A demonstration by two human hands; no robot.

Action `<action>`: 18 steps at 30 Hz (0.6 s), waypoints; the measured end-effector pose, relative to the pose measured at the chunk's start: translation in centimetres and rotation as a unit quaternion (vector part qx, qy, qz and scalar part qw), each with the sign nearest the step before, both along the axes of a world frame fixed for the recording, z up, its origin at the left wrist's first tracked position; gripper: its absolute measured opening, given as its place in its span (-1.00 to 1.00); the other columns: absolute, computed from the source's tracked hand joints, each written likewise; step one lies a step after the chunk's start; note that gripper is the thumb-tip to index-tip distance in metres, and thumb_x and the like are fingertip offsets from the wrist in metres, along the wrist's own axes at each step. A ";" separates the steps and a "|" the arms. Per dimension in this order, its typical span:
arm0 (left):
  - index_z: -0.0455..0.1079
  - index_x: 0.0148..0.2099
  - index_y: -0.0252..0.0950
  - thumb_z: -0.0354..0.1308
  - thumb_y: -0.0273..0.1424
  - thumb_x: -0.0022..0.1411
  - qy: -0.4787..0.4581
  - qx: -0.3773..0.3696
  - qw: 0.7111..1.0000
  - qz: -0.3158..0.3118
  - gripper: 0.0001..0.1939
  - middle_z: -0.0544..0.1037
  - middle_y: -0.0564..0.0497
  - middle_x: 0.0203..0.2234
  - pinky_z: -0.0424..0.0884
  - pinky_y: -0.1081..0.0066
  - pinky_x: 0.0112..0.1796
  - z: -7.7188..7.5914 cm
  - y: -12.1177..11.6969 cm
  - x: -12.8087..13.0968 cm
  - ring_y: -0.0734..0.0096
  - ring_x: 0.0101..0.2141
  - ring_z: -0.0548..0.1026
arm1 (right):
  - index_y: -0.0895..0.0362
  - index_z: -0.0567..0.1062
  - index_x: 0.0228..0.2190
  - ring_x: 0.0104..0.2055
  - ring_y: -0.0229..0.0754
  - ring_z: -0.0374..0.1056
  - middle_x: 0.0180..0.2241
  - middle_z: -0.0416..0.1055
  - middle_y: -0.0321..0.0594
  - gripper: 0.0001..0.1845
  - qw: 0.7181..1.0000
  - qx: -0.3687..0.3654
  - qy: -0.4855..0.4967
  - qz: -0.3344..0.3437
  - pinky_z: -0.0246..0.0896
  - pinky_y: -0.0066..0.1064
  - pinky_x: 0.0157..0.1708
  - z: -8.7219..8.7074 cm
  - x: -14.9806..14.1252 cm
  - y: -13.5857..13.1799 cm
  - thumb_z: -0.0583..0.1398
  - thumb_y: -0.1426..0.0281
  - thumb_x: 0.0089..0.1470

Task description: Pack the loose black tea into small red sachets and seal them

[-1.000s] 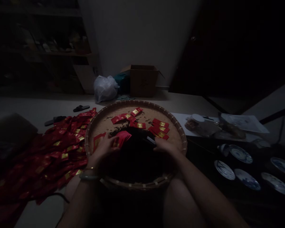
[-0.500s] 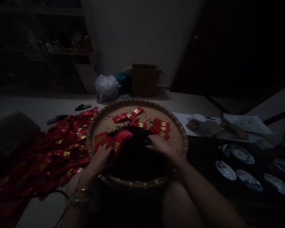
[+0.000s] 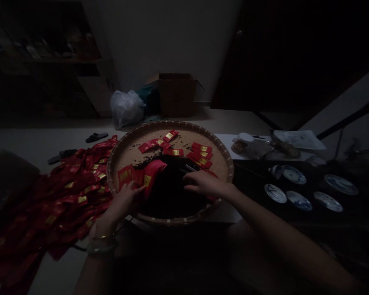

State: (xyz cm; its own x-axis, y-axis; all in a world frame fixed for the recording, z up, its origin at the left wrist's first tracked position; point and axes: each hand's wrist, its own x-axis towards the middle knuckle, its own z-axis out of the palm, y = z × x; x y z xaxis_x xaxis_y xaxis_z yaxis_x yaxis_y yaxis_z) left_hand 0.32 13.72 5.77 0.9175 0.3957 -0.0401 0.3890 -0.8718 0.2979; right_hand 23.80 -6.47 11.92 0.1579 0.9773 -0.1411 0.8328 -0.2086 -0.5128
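A round woven tray (image 3: 119,147) lies in front of me, holding a dark heap of loose tea leaves (image 3: 169,192) and several small red packets with gold labels (image 3: 201,155). My left hand (image 3: 126,198) grips a fan of red packets (image 3: 144,174) at the tray's left edge; a bangle circles that wrist. My right hand (image 3: 203,183) rests on the dark heap, fingers curled around a small dark tool with a pale tip that is hard to make out. The scene is very dim.
A large spread of red packets (image 3: 64,192) covers the floor on the left. Several blue-and-white saucers (image 3: 295,188) sit at right, behind them a lidded jar (image 3: 246,143) and papers. A cardboard box (image 3: 176,94), a white plastic bag (image 3: 126,107) and slippers (image 3: 95,137) lie farther back.
My left hand drew back to the tray's left edge with the packets. My right hand slid left over the dark heap. The view shifted, so everything sits a little higher and further left.
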 end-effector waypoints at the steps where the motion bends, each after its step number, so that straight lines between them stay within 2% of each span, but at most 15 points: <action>1: 0.47 -0.05 -0.12 0.15 -0.43 0.09 0.002 0.003 1.000 -0.011 -0.66 0.39 -0.08 -0.10 0.30 0.29 -0.12 -0.1 0.2 0.0 0.22 -0.17 0.35 | 0.14 0.50 -0.20 -0.32 -0.19 0.40 -0.31 0.51 -0.20 -0.79 1.000 0.015 0.009 0.003 0.18 -0.44 -0.35 0.1 -0.5 -0.2 0.22 0.42 0.06; 5: 0.54 -0.18 -0.15 0.10 -0.42 0.15 -0.010 0.006 0.999 -0.036 -0.77 0.41 -0.09 -0.09 0.31 0.30 -0.15 -1.1 0.9 -0.1 0.27 -0.23 0.37 | 0.13 0.51 -0.20 -0.28 -0.19 0.42 -0.29 0.52 -0.21 -0.79 0.994 0.072 0.084 -0.013 0.22 -0.43 -0.30 -0.9 -2.6 -0.2 0.21 0.41 0.07; 10: 0.58 -0.36 -0.15 0.13 -0.45 0.10 -0.039 0.016 0.999 -0.023 -0.81 0.45 -0.05 -0.12 0.29 0.22 -0.09 -1.7 1.1 0.2 0.28 -0.23 0.38 | 0.14 0.53 -0.24 -0.26 -0.18 0.43 -0.28 0.53 -0.21 -0.82 0.970 0.131 0.190 -0.075 0.26 -0.41 -0.26 -4.5 -4.8 1.7 0.18 0.42 0.08; 15: 0.53 -0.43 -0.21 0.11 -0.42 0.14 -0.087 0.090 0.992 0.031 -0.82 0.48 -0.11 -0.15 0.31 0.19 -0.20 -1.0 -1.0 0.7 0.13 -0.18 0.33 | 0.13 0.53 -0.31 -0.22 -0.15 0.44 -0.28 0.53 -0.20 -0.84 0.947 0.177 0.243 -0.109 0.28 -0.35 -0.18 -7.3 -6.7 3.0 0.15 0.42 0.08; 18: 0.46 -0.42 -0.25 0.06 -0.43 0.17 -0.158 0.074 0.981 0.082 -0.83 0.49 -0.11 -0.21 0.34 0.20 -0.21 -0.9 -2.9 1.3 0.15 -0.20 0.36 | 0.14 0.51 -0.26 -0.22 -0.15 0.43 -0.25 0.51 -0.16 -0.81 0.937 0.197 0.261 -0.119 0.30 -0.34 -0.18 -8.8 -7.6 2.8 0.14 0.41 0.07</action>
State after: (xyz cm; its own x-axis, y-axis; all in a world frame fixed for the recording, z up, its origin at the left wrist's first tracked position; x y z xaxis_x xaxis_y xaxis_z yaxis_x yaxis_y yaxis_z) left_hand 1.62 10.81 4.83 0.7982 0.5194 0.3053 0.4362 -0.8478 0.3017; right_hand 16.19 -3.62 3.14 0.3875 0.9159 0.1044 0.4002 -0.0651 -0.9141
